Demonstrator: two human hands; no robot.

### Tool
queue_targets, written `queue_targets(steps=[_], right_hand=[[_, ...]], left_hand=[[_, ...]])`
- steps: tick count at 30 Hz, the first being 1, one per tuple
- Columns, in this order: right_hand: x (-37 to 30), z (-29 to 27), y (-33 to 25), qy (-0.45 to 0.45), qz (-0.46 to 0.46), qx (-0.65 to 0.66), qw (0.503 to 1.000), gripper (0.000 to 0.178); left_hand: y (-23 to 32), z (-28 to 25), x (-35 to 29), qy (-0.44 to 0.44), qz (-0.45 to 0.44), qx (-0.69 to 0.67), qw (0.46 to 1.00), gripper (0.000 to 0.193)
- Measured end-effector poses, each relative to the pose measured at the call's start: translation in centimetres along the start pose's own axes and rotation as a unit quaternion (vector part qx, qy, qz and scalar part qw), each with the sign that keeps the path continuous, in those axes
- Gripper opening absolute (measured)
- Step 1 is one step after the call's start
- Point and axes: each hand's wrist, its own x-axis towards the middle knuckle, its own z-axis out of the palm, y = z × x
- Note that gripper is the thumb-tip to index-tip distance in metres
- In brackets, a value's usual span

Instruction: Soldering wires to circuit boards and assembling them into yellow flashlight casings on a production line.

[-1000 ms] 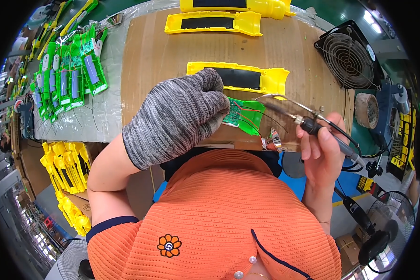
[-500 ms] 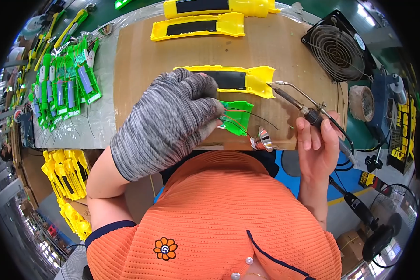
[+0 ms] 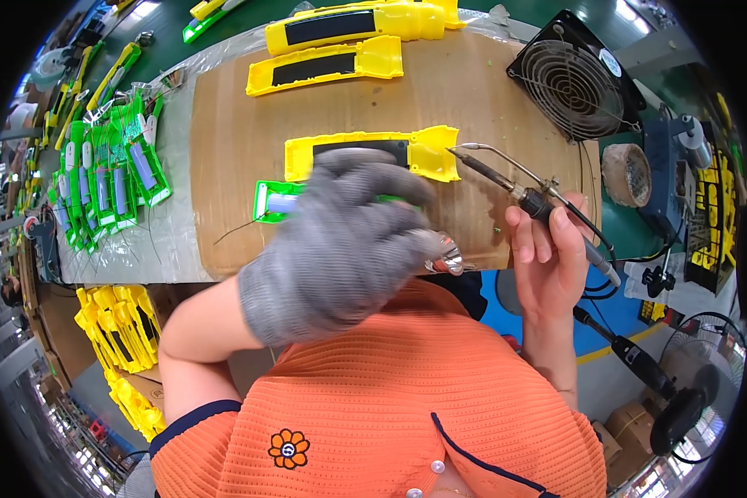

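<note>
Slanting across green casing [image 3: 263,204], left hand [image 3: 350,236], hold unclear, right hand [image 3: 553,259], fingers [image 3: 567,239] curled round soldering iron [image 3: 534,204]

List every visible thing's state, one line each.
Left hand: gloved, blurred, over the green case
Right hand: bare, closed around the soldering iron
Soldering iron: held; heat not visible
Green case: open, partly covered
Yellow shell: lying flat, partly covered
Shiny reflector: tilted, partly hidden
Fan: spinning or not, unclear

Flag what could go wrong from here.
The right hand holds a slim dark metal soldering iron close to the nearest yellow plastic shell; if hot, its tip might melt it. The grey-gloved left hand, beside the shiny round silver cup, could bump it off the front edge of the brown cardboard sheet.
</note>
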Motion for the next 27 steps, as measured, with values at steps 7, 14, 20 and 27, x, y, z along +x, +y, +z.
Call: queue_targets(steps=[7, 14, 20, 27], right_hand=[[2.5, 1.3, 0.9, -0.086, 0.007, -0.049, 0.995, 0.009], [2.9, 1.0, 0.0, -0.115, 0.041, -0.087, 0.989, 0.012], [2.8, 0.4, -1.1, -0.098, 0.068, -0.129, 0.984, 0.014], [3.0, 1.2, -1.2, -0.129, 0.095, -0.194, 0.968, 0.014]], left_hand=[[-2.4, -1.6, -4.4, 0.169, -0.355, -0.011, 0.919, 0.008], [-3.6, -0.6, -2.0, 0.075, -0.269, -0.118, 0.953, 0.012], [-7.3, -1.3, 0.5, -0.068, -0.151, -0.088, 0.982, 0.009], [-8.3, -1.0, 1.2, -0.111, -0.108, -0.110, 0.982, 0.008]])
